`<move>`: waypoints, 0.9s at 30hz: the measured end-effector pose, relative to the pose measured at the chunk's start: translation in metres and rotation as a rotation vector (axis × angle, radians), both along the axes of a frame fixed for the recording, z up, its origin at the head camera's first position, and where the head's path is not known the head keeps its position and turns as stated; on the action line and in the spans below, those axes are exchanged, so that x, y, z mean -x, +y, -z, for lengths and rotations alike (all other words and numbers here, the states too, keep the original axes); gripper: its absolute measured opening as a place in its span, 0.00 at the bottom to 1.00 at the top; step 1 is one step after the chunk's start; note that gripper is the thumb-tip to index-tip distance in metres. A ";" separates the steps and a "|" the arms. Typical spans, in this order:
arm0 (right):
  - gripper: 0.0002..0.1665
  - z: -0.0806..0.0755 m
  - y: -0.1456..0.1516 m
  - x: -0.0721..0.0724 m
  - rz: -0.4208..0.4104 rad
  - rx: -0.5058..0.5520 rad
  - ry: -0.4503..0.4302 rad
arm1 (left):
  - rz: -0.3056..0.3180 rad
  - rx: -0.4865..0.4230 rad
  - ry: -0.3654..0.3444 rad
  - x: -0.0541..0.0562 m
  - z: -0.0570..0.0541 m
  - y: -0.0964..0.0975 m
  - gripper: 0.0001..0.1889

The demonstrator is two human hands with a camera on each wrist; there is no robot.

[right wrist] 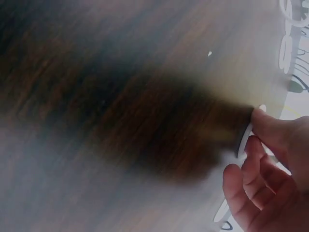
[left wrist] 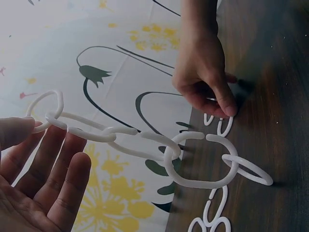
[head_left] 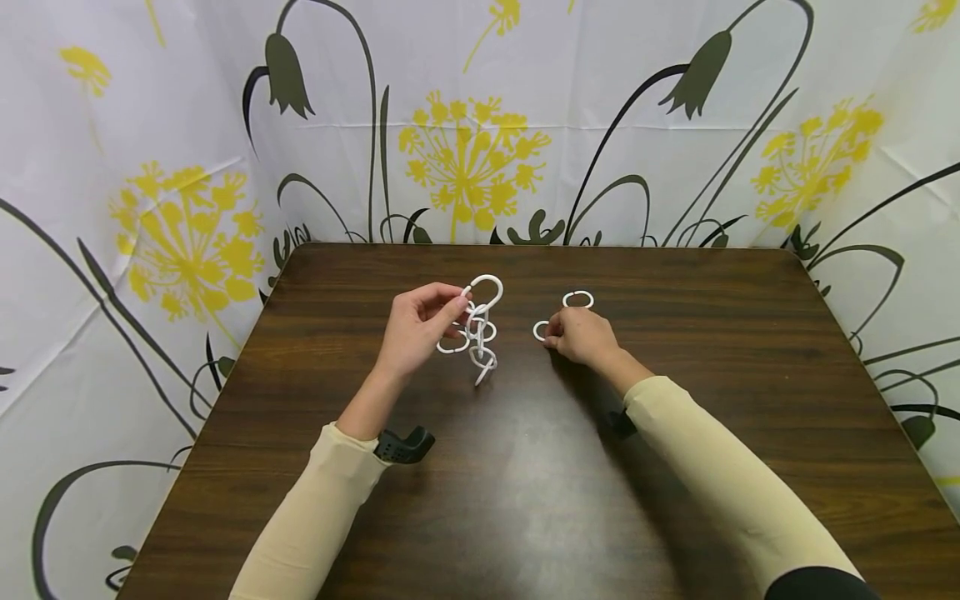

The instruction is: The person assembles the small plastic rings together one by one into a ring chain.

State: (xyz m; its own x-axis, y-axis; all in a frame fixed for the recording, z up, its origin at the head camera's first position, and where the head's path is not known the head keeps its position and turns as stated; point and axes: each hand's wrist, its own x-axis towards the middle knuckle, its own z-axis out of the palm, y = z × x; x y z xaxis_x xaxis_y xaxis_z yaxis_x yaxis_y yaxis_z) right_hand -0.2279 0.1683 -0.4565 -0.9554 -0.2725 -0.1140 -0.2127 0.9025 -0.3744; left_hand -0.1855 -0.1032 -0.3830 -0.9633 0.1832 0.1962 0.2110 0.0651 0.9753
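A chain of white plastic links (left wrist: 203,184) hangs from my left hand (head_left: 417,327), whose thumb and fingers pinch its top link (head_left: 489,278) above the table. In the left wrist view its lower end dangles over the wood. To the right, my right hand (head_left: 583,335) is down at the table, thumb and fingertips pinching a loose white link (right wrist: 245,138). That link sticks out to the left of the fingers in the head view. Just beyond the right hand lies another white link (head_left: 564,298).
More white links (head_left: 450,351) lie on the table behind the hanging chain, partly covered by it. The dark wooden table (head_left: 517,517) ends at a flower-patterned curtain (head_left: 600,50) along the back and sides.
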 end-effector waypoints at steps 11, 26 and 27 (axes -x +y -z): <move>0.05 -0.002 0.000 -0.004 -0.037 0.081 0.004 | 0.002 -0.004 0.008 -0.001 -0.001 -0.001 0.11; 0.14 -0.045 -0.006 -0.005 0.045 0.575 0.004 | -0.002 -0.002 0.011 -0.003 -0.003 -0.002 0.11; 0.14 -0.051 -0.008 -0.005 0.045 0.614 -0.002 | -0.004 -0.004 0.011 -0.003 -0.003 -0.002 0.11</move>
State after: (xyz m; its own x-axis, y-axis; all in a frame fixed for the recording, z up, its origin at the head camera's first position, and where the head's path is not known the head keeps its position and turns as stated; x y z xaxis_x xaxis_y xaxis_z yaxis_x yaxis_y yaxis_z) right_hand -0.2227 0.1608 -0.4059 -0.9673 -0.2488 0.0492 -0.1784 0.5296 -0.8293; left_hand -0.1825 -0.1055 -0.3800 -0.9617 0.1785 0.2079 0.2219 0.0621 0.9731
